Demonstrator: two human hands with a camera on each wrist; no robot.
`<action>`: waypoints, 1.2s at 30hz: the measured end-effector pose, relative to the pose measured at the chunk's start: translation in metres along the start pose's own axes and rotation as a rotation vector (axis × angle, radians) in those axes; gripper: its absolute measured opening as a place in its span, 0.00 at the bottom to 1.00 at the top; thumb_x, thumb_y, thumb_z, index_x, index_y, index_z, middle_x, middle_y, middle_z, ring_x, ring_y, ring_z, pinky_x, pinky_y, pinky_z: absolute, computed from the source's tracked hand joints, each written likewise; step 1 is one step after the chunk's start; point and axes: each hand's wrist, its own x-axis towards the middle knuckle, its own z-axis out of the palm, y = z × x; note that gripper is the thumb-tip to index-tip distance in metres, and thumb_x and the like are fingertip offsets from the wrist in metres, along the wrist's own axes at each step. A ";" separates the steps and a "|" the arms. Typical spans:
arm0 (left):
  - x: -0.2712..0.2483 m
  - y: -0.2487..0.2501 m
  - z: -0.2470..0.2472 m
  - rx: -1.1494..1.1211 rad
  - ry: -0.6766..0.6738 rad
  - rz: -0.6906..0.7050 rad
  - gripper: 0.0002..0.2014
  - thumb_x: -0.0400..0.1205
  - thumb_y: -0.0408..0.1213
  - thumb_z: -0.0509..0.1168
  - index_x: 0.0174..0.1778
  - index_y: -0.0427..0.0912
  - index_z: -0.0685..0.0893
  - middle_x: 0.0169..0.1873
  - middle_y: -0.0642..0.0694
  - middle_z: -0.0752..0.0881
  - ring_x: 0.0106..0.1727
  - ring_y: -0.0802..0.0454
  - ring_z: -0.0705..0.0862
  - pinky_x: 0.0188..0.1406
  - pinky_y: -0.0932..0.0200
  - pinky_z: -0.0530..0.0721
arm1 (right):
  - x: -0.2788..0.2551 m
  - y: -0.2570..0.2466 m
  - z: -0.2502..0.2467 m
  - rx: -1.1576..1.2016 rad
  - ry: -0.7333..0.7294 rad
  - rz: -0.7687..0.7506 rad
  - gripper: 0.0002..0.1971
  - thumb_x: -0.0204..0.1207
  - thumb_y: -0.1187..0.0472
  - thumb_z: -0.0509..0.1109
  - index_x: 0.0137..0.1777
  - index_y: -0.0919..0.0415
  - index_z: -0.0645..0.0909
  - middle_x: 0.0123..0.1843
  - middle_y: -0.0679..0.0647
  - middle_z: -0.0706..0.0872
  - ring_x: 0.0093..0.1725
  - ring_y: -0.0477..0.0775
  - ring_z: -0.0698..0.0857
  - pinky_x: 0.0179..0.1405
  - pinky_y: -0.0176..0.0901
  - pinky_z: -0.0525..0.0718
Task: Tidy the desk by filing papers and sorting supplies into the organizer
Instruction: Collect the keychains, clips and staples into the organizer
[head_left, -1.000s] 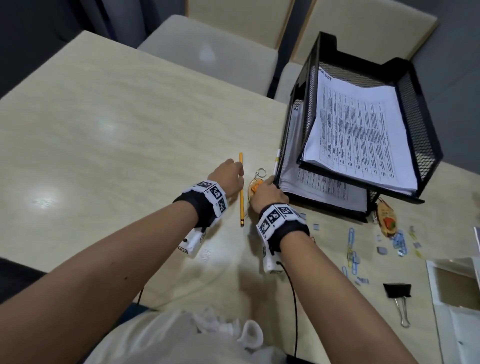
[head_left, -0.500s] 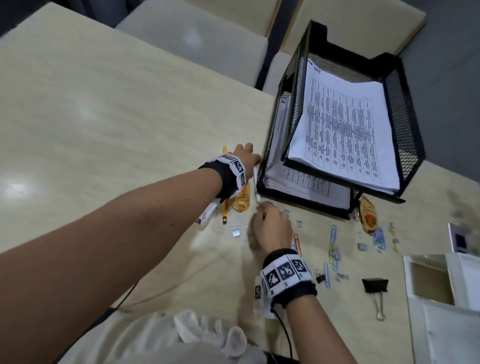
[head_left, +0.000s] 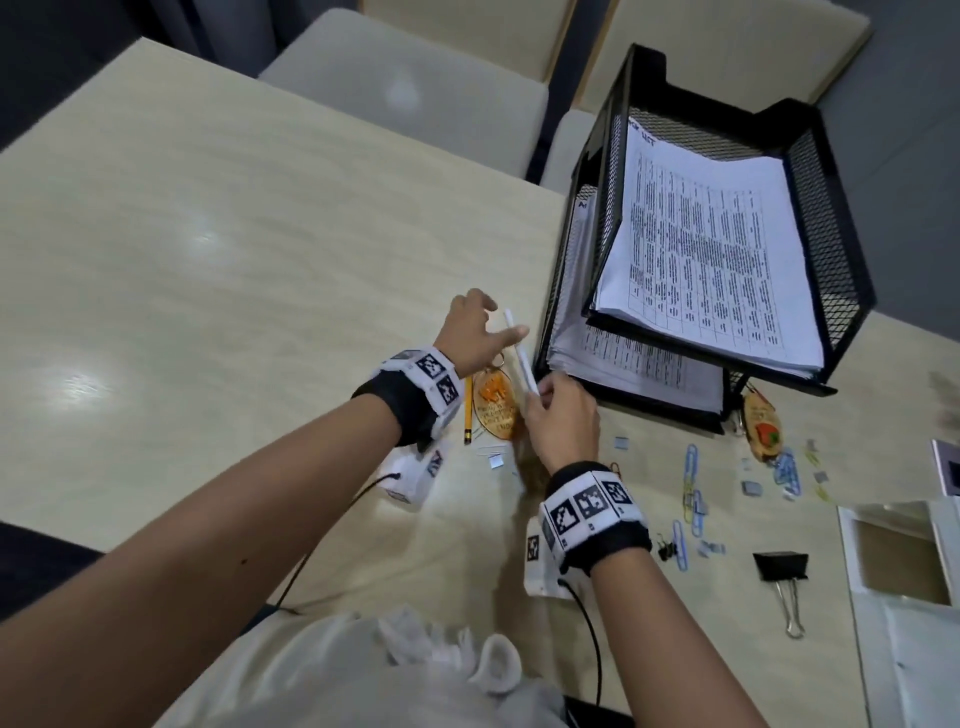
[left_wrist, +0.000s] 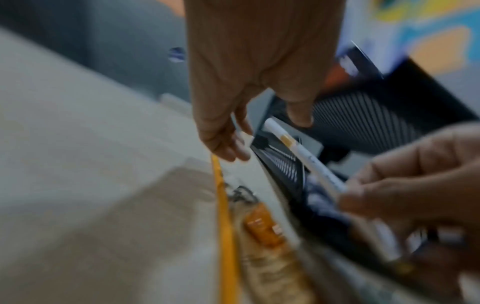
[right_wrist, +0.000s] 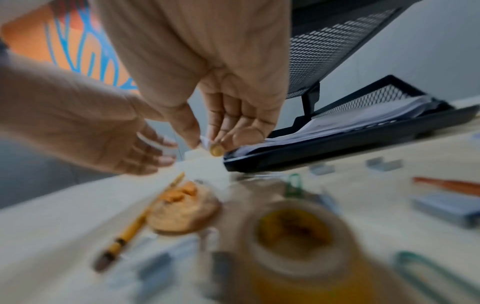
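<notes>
A white pen (head_left: 518, 358) is lifted off the desk beside the black mesh paper tray (head_left: 597, 171). My right hand (head_left: 540, 395) pinches the pen's lower end, whose gold tip (right_wrist: 215, 150) shows between thumb and fingers. My left hand (head_left: 493, 322) hovers at the pen's upper end with its fingers spread and relaxed; one fingertip touches the barrel. In the left wrist view the pen (left_wrist: 311, 162) runs from the left hand (left_wrist: 262, 135) to the right hand (left_wrist: 389, 185). A yellow pencil (head_left: 467, 415) and an orange key tag (head_left: 493, 405) lie below the hands.
The tray's two tiers hold printed papers (head_left: 711, 260). Right of my hands lie paper clips (head_left: 691, 462), staple strips (head_left: 750, 488), a second key tag (head_left: 761, 431) and a black binder clip (head_left: 782, 566). A white box (head_left: 852, 551) stands at the right edge.
Both hands left the pencil and key tag and went to the white pen by the tray. The right hand has raised the pen's lower end off the desk.
</notes>
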 end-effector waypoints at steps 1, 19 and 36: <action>-0.004 0.000 -0.002 -0.132 -0.043 -0.073 0.15 0.81 0.50 0.64 0.44 0.40 0.76 0.36 0.46 0.75 0.36 0.49 0.75 0.42 0.59 0.73 | -0.001 -0.007 0.001 0.079 -0.006 -0.024 0.04 0.78 0.61 0.66 0.47 0.61 0.79 0.47 0.56 0.84 0.46 0.55 0.81 0.41 0.42 0.76; -0.044 -0.005 -0.028 -0.387 0.152 -0.203 0.19 0.87 0.41 0.53 0.32 0.40 0.78 0.35 0.41 0.77 0.34 0.48 0.76 0.38 0.57 0.78 | -0.022 -0.014 0.019 -0.045 -0.187 0.022 0.08 0.74 0.62 0.65 0.48 0.65 0.81 0.53 0.64 0.83 0.54 0.65 0.83 0.45 0.46 0.77; -0.084 0.108 0.127 -0.303 -0.270 0.116 0.04 0.84 0.31 0.61 0.44 0.38 0.80 0.33 0.47 0.79 0.30 0.59 0.79 0.30 0.69 0.80 | -0.071 0.148 -0.090 0.565 0.014 0.275 0.11 0.76 0.64 0.70 0.33 0.66 0.78 0.27 0.53 0.75 0.26 0.49 0.74 0.32 0.41 0.74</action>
